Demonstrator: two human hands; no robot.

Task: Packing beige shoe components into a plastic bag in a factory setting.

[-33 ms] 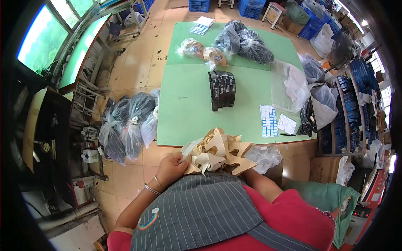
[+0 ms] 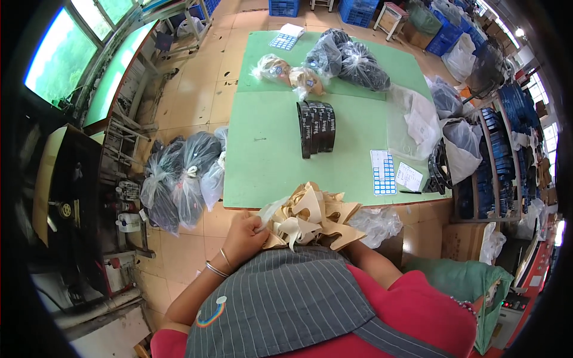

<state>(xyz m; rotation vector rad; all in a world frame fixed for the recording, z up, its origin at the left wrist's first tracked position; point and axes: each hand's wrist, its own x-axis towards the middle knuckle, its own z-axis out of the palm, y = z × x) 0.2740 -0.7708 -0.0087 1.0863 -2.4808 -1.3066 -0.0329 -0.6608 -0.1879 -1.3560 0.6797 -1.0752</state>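
A bunch of tan cut-out pieces [image 2: 316, 212], with curved and notched edges, is gathered against my apron at the near edge of the table. My left hand [image 2: 245, 237] is closed on a strip of clear plastic [image 2: 271, 213] at the left side of the bunch; it looks like the edge of a bag. My right hand is hidden under or behind the pieces; only the right forearm [image 2: 375, 262] shows. Farther off, on the green table [image 2: 262, 161], stands a row of black curved bands [image 2: 316, 128] with white writing.
Tied bags of tan pieces [image 2: 273, 68] and dark pieces [image 2: 363, 65] lie at the table's far side. A label sheet [image 2: 383, 173], a paper slip [image 2: 409, 177] and a pen [image 2: 410, 192] lie at the right. Filled bags [image 2: 185, 173] sit on the floor at left.
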